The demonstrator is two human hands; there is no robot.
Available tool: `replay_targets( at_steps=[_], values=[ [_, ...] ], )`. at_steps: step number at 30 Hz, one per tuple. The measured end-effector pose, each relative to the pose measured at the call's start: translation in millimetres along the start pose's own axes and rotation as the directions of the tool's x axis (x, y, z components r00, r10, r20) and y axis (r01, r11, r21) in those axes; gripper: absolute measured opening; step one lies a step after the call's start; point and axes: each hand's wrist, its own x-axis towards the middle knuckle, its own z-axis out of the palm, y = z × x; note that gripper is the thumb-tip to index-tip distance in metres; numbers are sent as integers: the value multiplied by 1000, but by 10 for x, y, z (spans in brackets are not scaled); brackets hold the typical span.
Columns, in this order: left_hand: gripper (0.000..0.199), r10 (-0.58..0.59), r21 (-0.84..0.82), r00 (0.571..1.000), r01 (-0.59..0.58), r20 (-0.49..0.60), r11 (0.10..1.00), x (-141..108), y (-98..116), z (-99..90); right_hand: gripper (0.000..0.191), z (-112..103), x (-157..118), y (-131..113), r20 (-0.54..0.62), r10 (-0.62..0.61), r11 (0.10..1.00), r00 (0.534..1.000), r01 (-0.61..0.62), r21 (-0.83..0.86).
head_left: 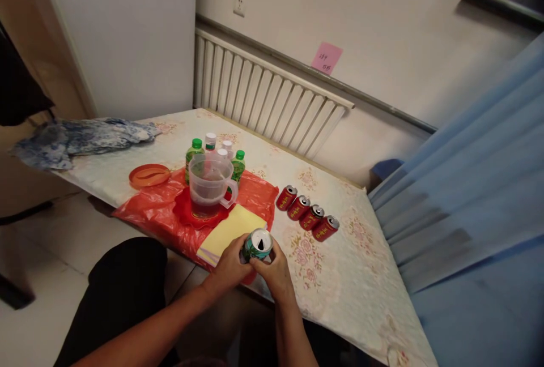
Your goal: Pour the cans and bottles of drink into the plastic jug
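Note:
Between my two hands is a green drink can [257, 246], its top facing me and its mouth hole open. My left hand [232, 265] wraps the can from the left, and my right hand [276, 271] grips it from the right, thumb at the front. Just behind the can lie yellow paper sheets [233, 231]. Farther left, a clear plastic jug [208, 180] with dark liquid at its bottom stands on a red scalloped plate [183, 214]. Several red cans [300, 208] stand in a row to the right.
A red plastic sheet [147, 203] lies under the plate. Behind the jug are green-capped bottles [194, 154] and white-capped ones. An orange lid [148, 175] rests to the left, near a bunched floral cloth [97, 137]. A radiator [267, 86] lines the wall; a blue curtain [467, 186] hangs at right.

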Motion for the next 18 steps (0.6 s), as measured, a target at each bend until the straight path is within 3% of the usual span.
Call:
replay_targets(
  at_steps=[4, 6, 8, 10, 14, 18],
  values=[
    [75, 112, 19, 974, -118, 196, 993, 69, -121, 93, 64, -155, -11, 119, -71, 25, 999, 997, -23, 31],
    [83, 153, 120, 964, -182, 220, 976, 135, -252, 103, 63, -260, -3, 177, -111, 25, 999, 993, -20, 47],
    [72, 145, 301, 968, -203, 203, 932, 228, -402, 80, 63, -388, 11, 244, -155, 19, 998, 988, -9, 66],
    [55, 144, 353, 974, -198, 174, 914, 349, -540, 28, 63, -536, 26, 323, -199, 14, 997, 980, 3, 83],
    [35, 275, 618, 945, -323, 175, 717, 614, -731, -98, 63, -866, 53, 496, -312, 11, 995, 950, 20, 96],
    [25, 322, 742, 917, -385, 237, 549, 745, -859, -164, 59, -1218, 86, 660, -416, 5, 997, 910, 25, 68]
  ],
)
